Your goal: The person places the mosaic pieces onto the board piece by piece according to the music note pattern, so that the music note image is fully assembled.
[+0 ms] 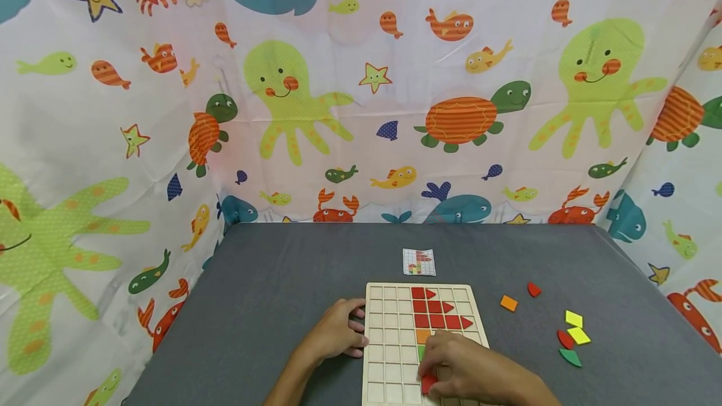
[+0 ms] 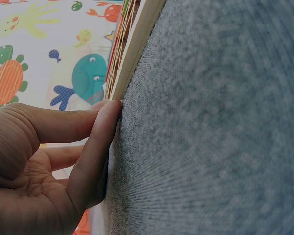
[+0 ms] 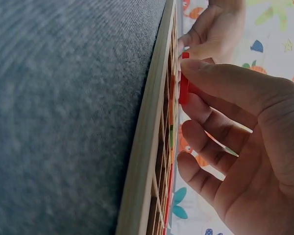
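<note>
Your right hand [image 1: 465, 365] pinches 1 red piece [image 3: 184, 90] at the gridded board [image 1: 391, 354]

The red piece sits between your right thumb and index finger, the other 3 fingers curved and spaced apart; you cannot tell whether it touches the grid below. Your left hand [image 1: 338, 329] is relaxed, its thumb and fingertips resting against the board's near side edge.

Just ahead of your right fingers, a partly hidden green piece [image 1: 421, 352] and an orange square [image 1: 423, 336] lie in the grid. Farther ahead are 3 red rows [image 1: 437, 322], each ending in a pointed piece. Past the board, ahead of both hands, lies a small printed card [image 1: 419, 262].

On the grey table [image 1: 282, 299], ahead and right of your right hand, are a loose orange piece [image 1: 509, 303] and a loose red piece [image 1: 534, 289]. Farther right lie 2 yellow pieces [image 1: 573, 319], another red piece [image 1: 566, 339] and a loose green piece [image 1: 570, 358].
</note>
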The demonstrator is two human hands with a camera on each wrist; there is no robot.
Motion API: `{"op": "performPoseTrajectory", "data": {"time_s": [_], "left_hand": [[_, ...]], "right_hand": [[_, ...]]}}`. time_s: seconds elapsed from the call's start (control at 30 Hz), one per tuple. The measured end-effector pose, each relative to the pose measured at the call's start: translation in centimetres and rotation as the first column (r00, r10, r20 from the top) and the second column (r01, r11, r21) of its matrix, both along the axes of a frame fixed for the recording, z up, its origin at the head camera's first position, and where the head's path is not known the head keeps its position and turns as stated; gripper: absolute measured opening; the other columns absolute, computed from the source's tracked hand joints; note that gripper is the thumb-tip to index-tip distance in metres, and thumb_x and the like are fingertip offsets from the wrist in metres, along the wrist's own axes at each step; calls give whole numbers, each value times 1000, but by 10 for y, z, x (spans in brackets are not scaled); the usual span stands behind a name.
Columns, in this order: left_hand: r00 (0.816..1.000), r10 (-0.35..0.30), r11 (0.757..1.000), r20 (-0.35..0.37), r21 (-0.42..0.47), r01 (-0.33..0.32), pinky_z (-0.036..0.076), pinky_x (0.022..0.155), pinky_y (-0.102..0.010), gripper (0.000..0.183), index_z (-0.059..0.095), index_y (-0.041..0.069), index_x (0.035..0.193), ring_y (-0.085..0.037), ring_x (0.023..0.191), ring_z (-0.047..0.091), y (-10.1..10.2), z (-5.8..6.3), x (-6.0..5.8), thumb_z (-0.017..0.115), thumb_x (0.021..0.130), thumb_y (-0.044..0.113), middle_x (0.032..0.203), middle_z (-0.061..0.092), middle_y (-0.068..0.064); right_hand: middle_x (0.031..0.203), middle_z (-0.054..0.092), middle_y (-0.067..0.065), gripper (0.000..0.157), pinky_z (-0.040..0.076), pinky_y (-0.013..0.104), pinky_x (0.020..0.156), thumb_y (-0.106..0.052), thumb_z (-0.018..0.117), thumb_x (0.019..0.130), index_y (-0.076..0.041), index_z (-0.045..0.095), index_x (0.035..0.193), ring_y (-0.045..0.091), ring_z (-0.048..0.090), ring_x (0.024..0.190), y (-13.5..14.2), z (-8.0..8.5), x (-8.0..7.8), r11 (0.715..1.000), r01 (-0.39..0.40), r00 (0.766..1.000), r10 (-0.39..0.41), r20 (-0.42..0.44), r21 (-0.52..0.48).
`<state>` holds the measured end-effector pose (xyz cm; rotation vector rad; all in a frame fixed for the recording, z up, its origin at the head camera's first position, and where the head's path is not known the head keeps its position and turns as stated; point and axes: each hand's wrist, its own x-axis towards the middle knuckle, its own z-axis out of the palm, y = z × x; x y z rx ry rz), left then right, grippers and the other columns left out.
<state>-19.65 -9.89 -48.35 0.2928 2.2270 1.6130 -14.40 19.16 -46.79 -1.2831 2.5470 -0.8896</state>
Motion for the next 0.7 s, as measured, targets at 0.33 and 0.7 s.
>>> {"op": "performPoseTrajectory", "data": {"time_s": [0.33,0.7], "left_hand": [[1000,-4,1000,9,2,3,68,62,-38,78,51,-5,151,-24,99,64,-1,0,-1,78,80,-18,124,55,-15],[1000,-3,1000,13,5,3,68,61,-38,78,50,-5,152,-25,99,64,-1,-1,-2,77,80,-19,124,55,-15]], "right_hand": [[99,64,-22,24,54,17,75,-23,88,87,-27,81,109,-3,55,89,0,2,1,996,63,969,-75,234,58],[92,65,-19,25,50,12,69,-6,89,78,-23,81,94,-6,52,85,4,-1,-1,999,12,989,-6,146,-38]]}}
